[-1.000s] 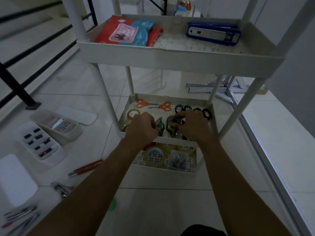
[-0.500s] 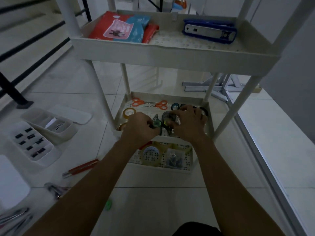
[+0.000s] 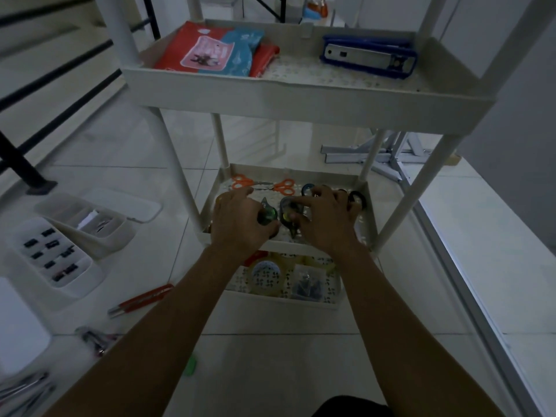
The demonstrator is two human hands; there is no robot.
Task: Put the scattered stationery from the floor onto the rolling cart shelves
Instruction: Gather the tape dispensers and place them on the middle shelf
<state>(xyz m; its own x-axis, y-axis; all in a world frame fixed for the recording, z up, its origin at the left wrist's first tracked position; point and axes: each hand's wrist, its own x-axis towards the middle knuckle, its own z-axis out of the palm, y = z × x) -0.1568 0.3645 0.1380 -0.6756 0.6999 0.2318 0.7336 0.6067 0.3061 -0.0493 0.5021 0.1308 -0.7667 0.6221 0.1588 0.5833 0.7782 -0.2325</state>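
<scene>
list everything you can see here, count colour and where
cart: 1, white, centre
packets: several, red and blue, top shelf left
hole punch: 1, blue, top shelf right
orange scissors: 2, orange, middle shelf back
green tape dispenser: 1, green, middle shelf front
dark tape dispenser: 1, dark, middle shelf front
tape roll: 1, clear, bottom shelf
organiser trays: 2, white, floor left
cutter: 1, red, floor left
left hand: 1, grips green tape dispenser
right hand: 1, pinches dark tape dispenser
</scene>
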